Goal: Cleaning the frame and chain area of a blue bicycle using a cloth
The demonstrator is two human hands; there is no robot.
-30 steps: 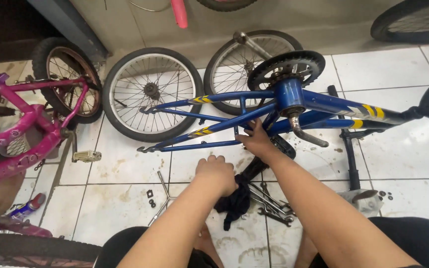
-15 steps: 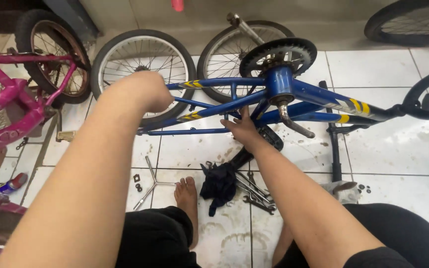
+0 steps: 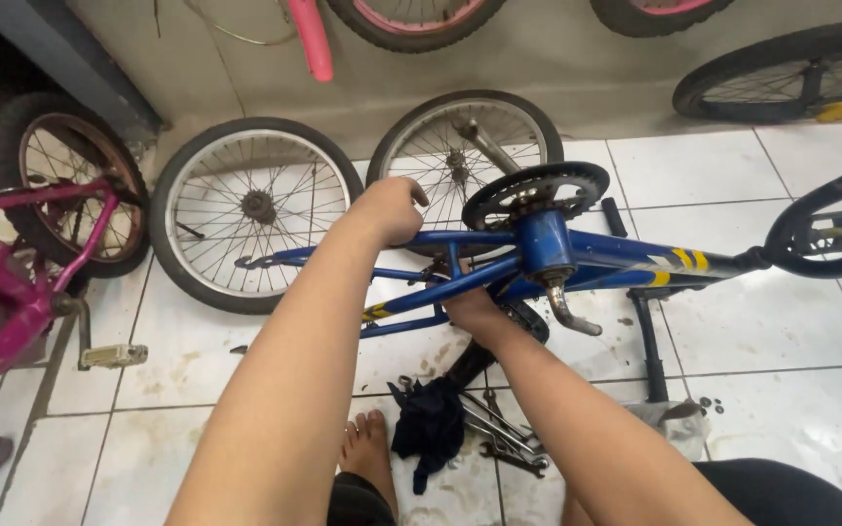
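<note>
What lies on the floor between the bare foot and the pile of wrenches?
In the head view, a dark crumpled cloth lies on the tiles between the bare foot and the wrenches, its right edge overlapping the tools.

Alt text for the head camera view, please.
Both hands work on a blue bicycle frame lying on white floor tiles: the left hand grips an upper tube, the right hand a lower one. Loose wheels, wrenches and a dark rag lie around.
</note>
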